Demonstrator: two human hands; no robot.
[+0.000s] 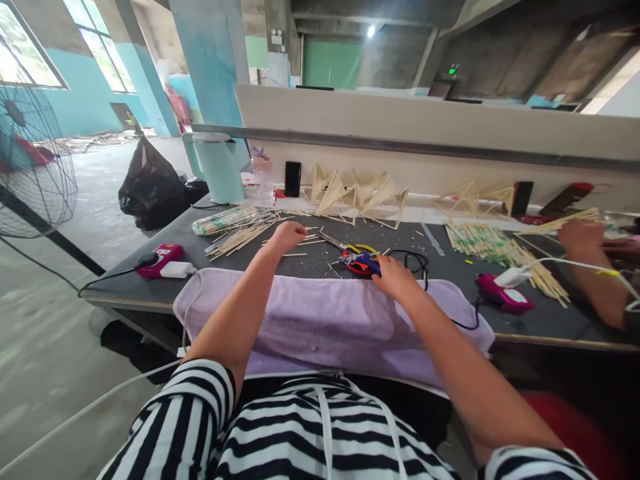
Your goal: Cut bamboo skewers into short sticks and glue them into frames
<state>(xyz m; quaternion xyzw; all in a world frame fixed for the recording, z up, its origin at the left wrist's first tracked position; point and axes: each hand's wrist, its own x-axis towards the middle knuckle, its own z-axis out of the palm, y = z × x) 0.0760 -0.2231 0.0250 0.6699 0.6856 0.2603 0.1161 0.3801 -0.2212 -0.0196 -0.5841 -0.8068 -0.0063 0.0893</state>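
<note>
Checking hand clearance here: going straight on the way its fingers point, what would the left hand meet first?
The left hand would probably meet loose thin sticks first, with the scissor-like tool just beyond; depth is hard to judge.

Anything in the left hand's fingers [301,229] is too small to tell; the right hand [395,277] partly hides the blue tool [367,261]; the left edge crops the fan [15,113].

On the flat dark tabletop [453,267], thin pale wooden sticks [237,241] lie left of the left hand [290,235], triangular pale stick frames [331,193] stand beyond both hands, a lilac fabric cloth [325,303] spreads nearer than them, and a boxy magenta plastic power socket [494,293] sits right of the right hand [394,277].
</note>
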